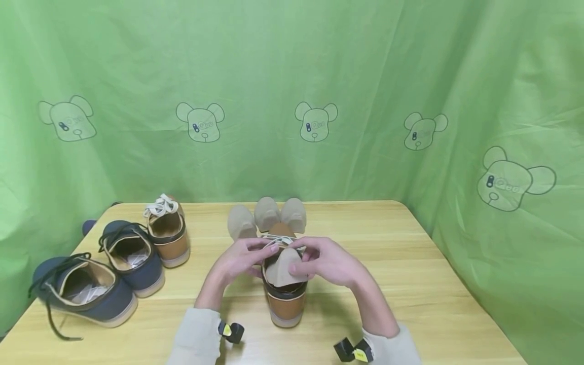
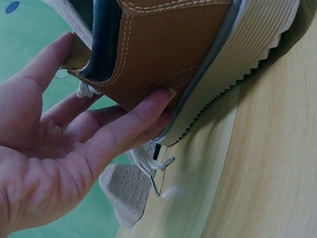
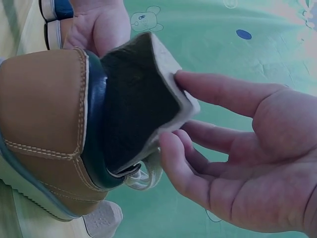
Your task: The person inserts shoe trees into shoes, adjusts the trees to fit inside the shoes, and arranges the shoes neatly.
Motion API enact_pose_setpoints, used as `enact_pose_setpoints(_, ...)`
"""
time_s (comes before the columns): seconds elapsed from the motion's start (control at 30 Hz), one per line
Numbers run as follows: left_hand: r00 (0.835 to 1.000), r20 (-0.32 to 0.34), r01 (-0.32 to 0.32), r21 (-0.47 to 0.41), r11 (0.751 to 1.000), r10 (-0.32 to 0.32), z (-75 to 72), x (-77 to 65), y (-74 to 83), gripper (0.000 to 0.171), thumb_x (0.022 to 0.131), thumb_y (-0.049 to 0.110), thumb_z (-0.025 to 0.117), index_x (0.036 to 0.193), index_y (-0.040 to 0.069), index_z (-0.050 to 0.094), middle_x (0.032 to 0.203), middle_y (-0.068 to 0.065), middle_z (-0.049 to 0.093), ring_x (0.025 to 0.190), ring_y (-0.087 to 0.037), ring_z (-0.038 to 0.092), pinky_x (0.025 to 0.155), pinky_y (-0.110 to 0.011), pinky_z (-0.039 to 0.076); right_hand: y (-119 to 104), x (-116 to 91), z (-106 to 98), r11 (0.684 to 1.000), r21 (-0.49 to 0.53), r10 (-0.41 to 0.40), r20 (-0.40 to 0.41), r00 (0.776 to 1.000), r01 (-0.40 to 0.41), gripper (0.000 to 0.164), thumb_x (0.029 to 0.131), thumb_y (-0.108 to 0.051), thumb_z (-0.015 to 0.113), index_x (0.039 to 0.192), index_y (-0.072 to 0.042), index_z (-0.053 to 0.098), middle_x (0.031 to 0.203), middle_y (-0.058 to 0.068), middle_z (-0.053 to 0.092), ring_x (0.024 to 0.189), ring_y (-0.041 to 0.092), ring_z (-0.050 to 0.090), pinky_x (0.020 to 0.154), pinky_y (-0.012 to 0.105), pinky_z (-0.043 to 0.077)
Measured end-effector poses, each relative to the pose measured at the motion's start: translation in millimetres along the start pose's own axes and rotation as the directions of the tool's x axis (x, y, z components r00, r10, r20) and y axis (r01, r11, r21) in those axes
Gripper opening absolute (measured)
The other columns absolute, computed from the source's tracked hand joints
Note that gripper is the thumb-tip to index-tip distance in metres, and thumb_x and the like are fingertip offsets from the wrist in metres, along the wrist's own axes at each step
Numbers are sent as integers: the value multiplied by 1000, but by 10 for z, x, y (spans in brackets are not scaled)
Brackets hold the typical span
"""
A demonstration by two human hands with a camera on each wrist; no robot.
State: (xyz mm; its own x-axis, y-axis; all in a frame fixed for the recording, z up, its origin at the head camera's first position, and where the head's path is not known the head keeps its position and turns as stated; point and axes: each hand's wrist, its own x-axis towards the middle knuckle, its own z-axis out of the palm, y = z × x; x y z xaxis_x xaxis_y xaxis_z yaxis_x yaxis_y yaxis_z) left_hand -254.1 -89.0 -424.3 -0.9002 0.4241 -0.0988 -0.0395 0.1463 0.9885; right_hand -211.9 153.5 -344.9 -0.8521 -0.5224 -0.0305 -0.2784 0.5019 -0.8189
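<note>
A brown lace-up shoe (image 1: 286,306) with a dark collar and pale ridged sole stands at the table's middle, heel towards me. From its opening sticks a grey-beige moulded-pulp shoe insert (image 1: 284,268), its hollow side showing in the right wrist view. My right hand (image 1: 326,261) pinches the insert's edge between thumb and fingers. At the shoe's left side, my left hand (image 1: 241,259) holds the shoe, thumb at the tongue (image 2: 79,52) and fingers along the brown side. White laces (image 1: 284,240) lie across the front; the insert's far end is hidden inside the shoe.
Three more pulp inserts (image 1: 242,222) lie beyond the shoe's toe. On the left of the wooden table (image 1: 392,294) stand two navy shoes (image 1: 105,306) with dark laces and a second brown shoe (image 1: 175,249). Green curtains (image 1: 292,167) hang around the table.
</note>
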Motion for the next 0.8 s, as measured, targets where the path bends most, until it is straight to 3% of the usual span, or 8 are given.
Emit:
enact_pose_setpoints(0.13,1000,-4,5,-1,1000,-5,7,-6,1,50,94,41,71,133,9,66,127,-15,69,104,-25,70,78,-43,63,25,-11,-28,1000,7,1,25,1000,-1,46,84,-19,77,128,-9,66,87,7,63,80,21,62,73,37,56)
enact_pose_setpoints(0.37,1000,-2,3,-7,1000,-3,7,-4,0,50,95,40,70,133,8,65,126,-15,69,103,-24,70,79,-43,63,54,37,-2,1000,-12,24,-4,1000,-24,49,83,-19,79,129,-8,66,87,8,63,80,20,61,72,35,54)
enact_pose_setpoints(0.8,1000,-2,3,2,1000,-3,7,-8,7,51,95,41,71,134,8,65,126,-16,69,103,-25,70,79,-43,63,48,81,65,984,122,135,-50,990,-128,43,78,-5,79,114,2,57,85,13,67,71,22,66,70,38,58)
